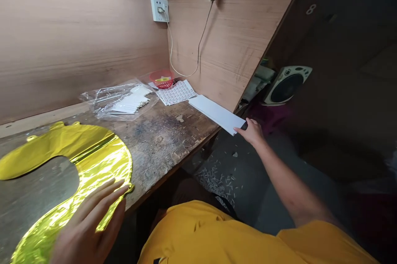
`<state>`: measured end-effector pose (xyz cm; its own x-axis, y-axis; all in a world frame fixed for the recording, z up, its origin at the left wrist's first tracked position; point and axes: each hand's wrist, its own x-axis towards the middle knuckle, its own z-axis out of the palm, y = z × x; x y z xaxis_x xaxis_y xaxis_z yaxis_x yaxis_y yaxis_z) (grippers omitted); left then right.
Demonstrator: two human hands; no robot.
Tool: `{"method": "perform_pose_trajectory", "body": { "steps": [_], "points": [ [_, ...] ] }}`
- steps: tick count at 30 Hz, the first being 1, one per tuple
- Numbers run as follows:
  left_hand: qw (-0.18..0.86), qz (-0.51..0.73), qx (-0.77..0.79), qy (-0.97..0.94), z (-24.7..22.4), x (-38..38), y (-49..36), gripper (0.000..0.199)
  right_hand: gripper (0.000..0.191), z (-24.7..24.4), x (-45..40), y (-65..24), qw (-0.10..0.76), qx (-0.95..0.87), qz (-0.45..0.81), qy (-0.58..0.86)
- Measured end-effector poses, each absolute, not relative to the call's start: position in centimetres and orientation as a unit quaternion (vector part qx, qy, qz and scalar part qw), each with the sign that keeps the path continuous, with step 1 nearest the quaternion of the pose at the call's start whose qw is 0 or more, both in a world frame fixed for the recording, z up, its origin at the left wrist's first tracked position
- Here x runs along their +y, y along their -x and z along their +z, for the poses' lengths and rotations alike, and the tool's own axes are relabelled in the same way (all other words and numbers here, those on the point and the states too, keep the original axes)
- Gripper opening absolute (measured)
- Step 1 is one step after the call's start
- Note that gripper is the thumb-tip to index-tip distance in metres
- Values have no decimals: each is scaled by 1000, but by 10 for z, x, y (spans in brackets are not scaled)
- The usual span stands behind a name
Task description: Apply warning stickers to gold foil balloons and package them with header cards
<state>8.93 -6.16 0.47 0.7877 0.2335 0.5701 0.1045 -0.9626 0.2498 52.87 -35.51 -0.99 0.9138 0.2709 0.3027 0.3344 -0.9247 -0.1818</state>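
A shiny gold foil balloon (102,158), flat and curved like a hook, lies on the left part of the worktable. My left hand (89,222) is over its lower right part, fingers stretched out and holding nothing; whether the palm presses on the foil I cannot tell. At the table's right edge, my right hand (252,132) pinches the near end of a long white card (214,111), thumb on one side and fingers on the other. A small dark patch shows between thumb and fingers. The card's far end reaches the printed sheets.
A clear plastic bag (120,101) with white strips, a red basket (161,79) and printed label sheets (176,92) sit toward the back corner. A cable (198,55) hangs from the wall socket (159,9). White scraps (217,179) litter the floor; a speaker-like box (287,85) stands right.
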Motion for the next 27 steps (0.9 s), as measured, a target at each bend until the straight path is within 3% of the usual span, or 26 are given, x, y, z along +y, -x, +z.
{"method": "perform_pose_trajectory", "body": {
  "steps": [3, 9, 13, 16, 18, 20, 24, 27],
  "points": [
    [133, 307, 30, -942, 11, -73, -128, 27, 78, -5, -357, -548, 117, -163, -87, 976],
    [200, 294, -13, -935, -1, -99, -190, 28, 47, 4, -354, -572, 142, -184, -59, 971],
    [351, 255, 103, -895, -7, -110, -224, 20, 17, 14, -355, -569, 192, -190, -95, 958],
    [580, 174, 229, -762, 1, -123, -264, 31, 17, 32, -358, -553, 314, -201, -80, 924],
    [726, 140, 242, -629, 11, -131, -294, 60, 22, 42, -357, -531, 475, -188, -73, 857],
    [813, 122, 205, -531, 20, -135, -321, 83, 25, 45, -354, -503, 577, -162, -51, 799],
    [876, 115, 188, -429, 25, -127, -346, 73, 29, 25, -341, -447, 665, -146, 104, 725],
    [867, 171, 268, -383, 20, -113, -339, 69, 29, 5, -337, -427, 641, -195, 254, 698]
  ]
}}
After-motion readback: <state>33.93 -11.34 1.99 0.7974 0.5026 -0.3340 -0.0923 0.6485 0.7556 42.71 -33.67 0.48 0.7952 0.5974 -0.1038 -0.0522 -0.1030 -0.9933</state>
